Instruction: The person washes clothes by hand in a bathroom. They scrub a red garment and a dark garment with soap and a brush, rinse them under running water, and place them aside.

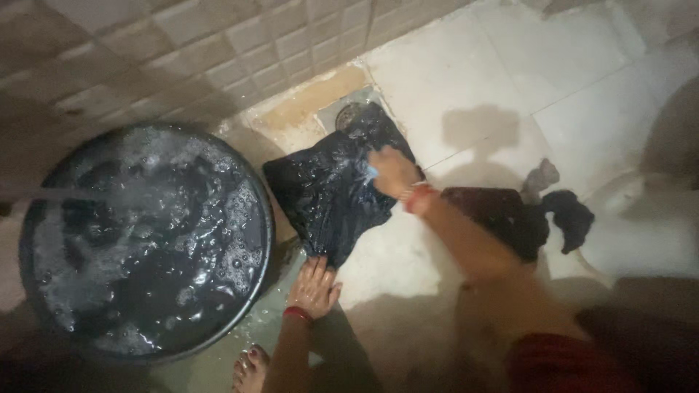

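Item: dark wet cloth (pixel 331 193), spread flat on the pale tiled floor (pixel 473 80), one corner lying over the floor drain (pixel 349 115), just beside a round tub (pixel 145 240) of soapy water.

Hands: the left hand (pixel 314 287) lay flat, fingers spread, pinning the near corner of the cloth to the floor. The right hand (pixel 392 172) was closed around a small pale blue object (pixel 371 173), a brush or a piece of soap, I could not tell which, and pressed it on the cloth's far upper part. It was blurred.

Method, as I judged it: scrubbing went best with the pinning hand kept firm so the cloth would not slide or bunch, strokes worked in short passes away from the pinned corner, and the cloth kept flat to reach the whole face.

Condition of cloth: black or very dark blue, soaked, glistening with droplets and faint suds, lightly creased, folded to a rough rectangle.

Nearby: a second dark garment (pixel 524 215) heaped on the floor to the right, well apart from the tub; a bare foot (pixel 251 367) at the tub's edge.
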